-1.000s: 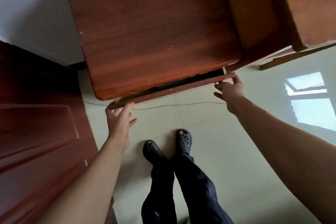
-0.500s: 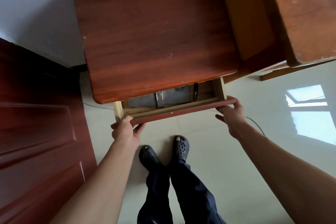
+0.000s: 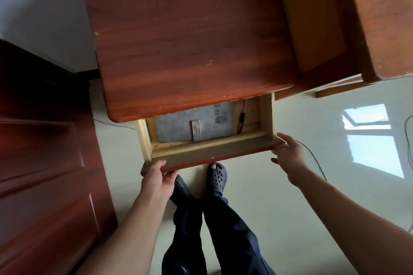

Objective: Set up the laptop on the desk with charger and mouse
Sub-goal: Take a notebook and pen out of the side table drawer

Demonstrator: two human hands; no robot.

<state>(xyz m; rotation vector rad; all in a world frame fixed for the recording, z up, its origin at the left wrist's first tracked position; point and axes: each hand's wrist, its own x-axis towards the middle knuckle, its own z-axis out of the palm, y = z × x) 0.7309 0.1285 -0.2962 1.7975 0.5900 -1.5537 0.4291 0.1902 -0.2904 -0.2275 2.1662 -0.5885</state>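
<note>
A red-brown wooden desk [image 3: 190, 40] stands against the wall with its drawer [image 3: 219, 152] pulled partly out below the front edge. Inside lies a flat grey case [image 3: 176, 125] with a strap loop on top; its far part is hidden under the desktop. A thin black pen-like object [image 3: 241, 118] lies beside it on the right. My left hand [image 3: 156, 177] grips the left end of the drawer front. My right hand [image 3: 288, 154] touches the right end with fingers spread and nearly straight. No charger or mouse is visible.
A dark red door [image 3: 44, 163] stands close on the left. Another wooden unit [image 3: 384, 18] adjoins the desk on the right. A thin cable [image 3: 314, 158] runs over the pale floor by my right hand. My feet in dark clogs [image 3: 216, 176] stand under the drawer.
The drawer has slid further out toward me, showing more of the grey case and the black object. My right hand's fingers have loosened from the drawer's end.
</note>
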